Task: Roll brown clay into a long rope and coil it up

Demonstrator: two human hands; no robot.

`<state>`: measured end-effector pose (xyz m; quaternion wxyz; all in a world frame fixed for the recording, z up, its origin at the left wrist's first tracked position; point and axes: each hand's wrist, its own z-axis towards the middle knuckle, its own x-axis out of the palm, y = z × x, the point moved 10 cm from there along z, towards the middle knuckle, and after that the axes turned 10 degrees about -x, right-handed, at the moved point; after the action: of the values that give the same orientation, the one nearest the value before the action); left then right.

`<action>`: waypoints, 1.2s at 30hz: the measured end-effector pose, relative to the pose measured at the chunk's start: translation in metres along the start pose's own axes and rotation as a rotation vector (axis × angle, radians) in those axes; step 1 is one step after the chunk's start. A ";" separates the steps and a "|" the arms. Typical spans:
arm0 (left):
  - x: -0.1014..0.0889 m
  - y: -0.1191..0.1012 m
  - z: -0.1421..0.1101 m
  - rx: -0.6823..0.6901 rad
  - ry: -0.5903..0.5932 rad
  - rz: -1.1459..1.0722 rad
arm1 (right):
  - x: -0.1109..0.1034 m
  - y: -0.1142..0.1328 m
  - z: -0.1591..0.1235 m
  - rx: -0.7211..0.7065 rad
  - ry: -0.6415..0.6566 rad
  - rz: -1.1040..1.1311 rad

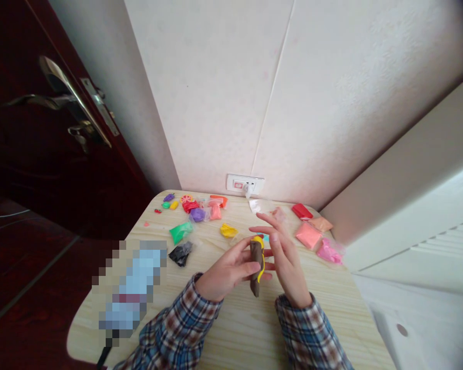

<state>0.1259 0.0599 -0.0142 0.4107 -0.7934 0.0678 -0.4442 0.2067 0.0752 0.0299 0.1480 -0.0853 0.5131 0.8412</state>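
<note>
My left hand is closed around a brown and yellow modelling clay piece, held upright above the table. The thumb lies across its brown front, and fingertips show behind its right side. A yellow strip runs over the top and down the right edge of the brown part. Close by on the right is my right hand, its fingers stretched out toward the upper left. I see nothing held in it; whether it touches the clay, I cannot tell. Beyond the hands lies a yellow clay packet.
Small clay pieces, a green packet, a black packet and a purple one lie on the table's left. Salmon and pink packets are on the right. A blurred-out object sits front left. A wall socket is behind.
</note>
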 end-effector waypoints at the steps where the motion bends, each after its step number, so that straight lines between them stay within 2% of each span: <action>1: -0.003 -0.001 0.000 0.010 0.003 0.029 | 0.004 -0.004 -0.001 0.045 0.062 0.090; 4: -0.007 -0.002 0.005 0.032 0.028 0.095 | 0.016 -0.007 -0.004 0.070 0.233 0.243; 6: -0.008 -0.002 0.009 0.038 0.035 0.110 | 0.020 -0.009 -0.006 0.066 0.287 0.293; 8: -0.010 -0.003 0.013 0.057 0.018 0.109 | 0.021 -0.016 -0.008 0.100 0.256 0.359; 12: -0.008 -0.002 0.014 0.064 0.020 0.152 | 0.018 -0.026 -0.012 0.183 0.098 0.542; 14: -0.003 0.004 0.013 0.021 0.075 0.144 | 0.025 -0.025 -0.015 0.205 0.108 0.649; 16: 0.000 0.013 0.012 -0.049 0.112 0.094 | 0.034 -0.020 -0.017 0.213 0.177 0.720; 20: 0.001 0.027 0.012 -0.103 0.125 0.064 | 0.042 -0.012 -0.019 0.179 0.273 0.702; 26: 0.005 0.031 0.020 -0.043 0.165 -0.022 | 0.034 -0.014 -0.015 0.186 0.154 0.773; 29: 0.006 0.032 0.022 -0.057 0.176 0.069 | 0.032 -0.017 -0.015 0.202 0.153 0.751; 33: -0.005 0.036 0.023 -0.107 0.094 0.158 | 0.026 -0.021 -0.015 0.214 0.127 0.668; 36: -0.012 0.037 0.025 -0.089 0.045 0.131 | 0.026 -0.021 -0.015 0.224 0.090 0.734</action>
<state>0.1469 0.0562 -0.0548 0.4015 -0.7944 0.1485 -0.4309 0.1891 0.0751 -0.0017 -0.1772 0.0842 0.6041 0.7724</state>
